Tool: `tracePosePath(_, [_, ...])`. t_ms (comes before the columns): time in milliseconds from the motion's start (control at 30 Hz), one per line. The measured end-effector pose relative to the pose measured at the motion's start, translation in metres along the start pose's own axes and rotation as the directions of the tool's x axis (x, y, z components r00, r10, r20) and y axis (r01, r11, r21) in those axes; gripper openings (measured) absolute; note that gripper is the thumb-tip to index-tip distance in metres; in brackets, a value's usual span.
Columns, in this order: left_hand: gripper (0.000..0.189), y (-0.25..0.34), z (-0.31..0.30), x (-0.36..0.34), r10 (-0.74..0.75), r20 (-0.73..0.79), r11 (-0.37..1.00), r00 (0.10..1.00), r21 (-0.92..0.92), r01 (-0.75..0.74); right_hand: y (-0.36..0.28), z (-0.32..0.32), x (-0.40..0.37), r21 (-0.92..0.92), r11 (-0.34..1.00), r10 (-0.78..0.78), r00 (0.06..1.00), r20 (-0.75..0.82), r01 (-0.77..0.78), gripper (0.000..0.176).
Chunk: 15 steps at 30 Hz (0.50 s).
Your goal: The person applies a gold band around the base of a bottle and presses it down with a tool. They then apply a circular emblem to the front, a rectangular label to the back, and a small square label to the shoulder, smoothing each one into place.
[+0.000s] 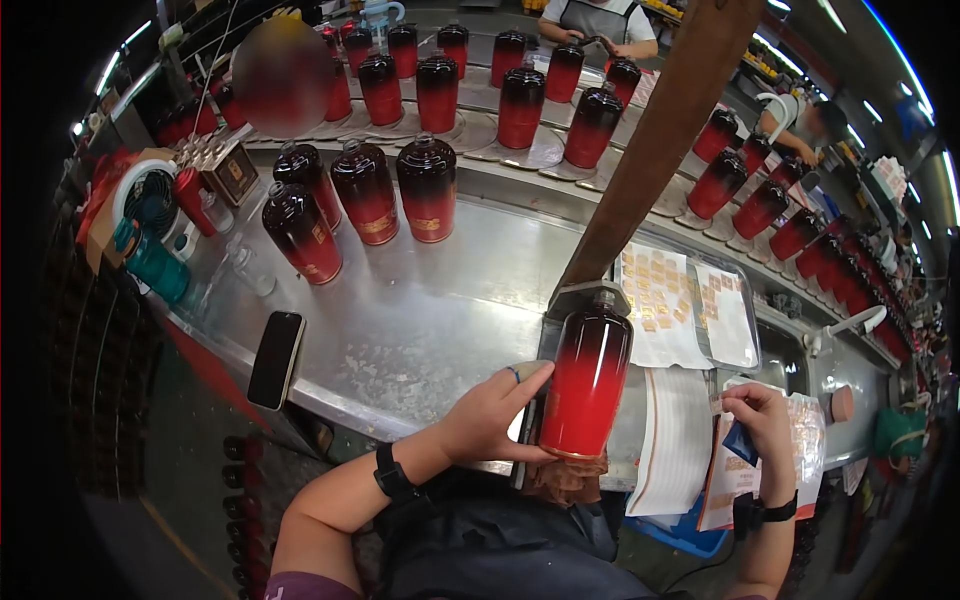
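Note:
A glossy bottle (588, 385), black at the top and fading to red, lies tilted on a stand in front of me, with a brown cloth (565, 480) under its base. My left hand (495, 410) is around the lower left side of this bottle, thumb at its base and fingers along its side. To the right, my right hand (762, 415) is closed in a pinch over printed sheets (800, 440). A small pale piece shows at its fingertips, too small to name. A flat blue piece (740, 443) sticks out below those fingers.
Several similar bottles (425, 190) stand on the metal table (480, 270) and on a conveyor (480, 150) behind. A phone (276, 360) lies at the left edge. Gold labels (660, 290) lie on sheets beyond a slanted brown post (655, 140). A co-worker (600, 25) is across the conveyor.

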State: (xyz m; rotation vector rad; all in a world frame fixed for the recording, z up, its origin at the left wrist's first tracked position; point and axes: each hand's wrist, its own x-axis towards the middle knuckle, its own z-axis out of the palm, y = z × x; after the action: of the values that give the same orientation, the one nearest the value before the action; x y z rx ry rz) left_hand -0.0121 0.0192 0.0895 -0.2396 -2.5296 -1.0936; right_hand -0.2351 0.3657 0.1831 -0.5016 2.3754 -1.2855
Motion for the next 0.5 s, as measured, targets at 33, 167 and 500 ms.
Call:
tracePosePath(33, [0.107,0.0,-0.001,0.0,-0.001,-0.001,1.0,1.0,-0.001,0.001,-0.001,0.001,0.0,-0.003,1.0,-0.008,1.0,0.013,0.008,0.009])
tracePosePath(167, [0.106,0.0,0.0,0.0,0.011,-0.012,1.0,1.0,0.011,-0.011,0.002,0.003,0.0,0.011,1.0,0.007,0.999,0.035,-0.008,0.009])
tracePosePath(500, [0.105,0.0,0.0,0.006,0.142,-0.103,0.99,0.985,0.039,-0.138,-0.002,0.012,-0.003,-0.003,1.0,0.022,0.999,0.041,-0.022,0.011])
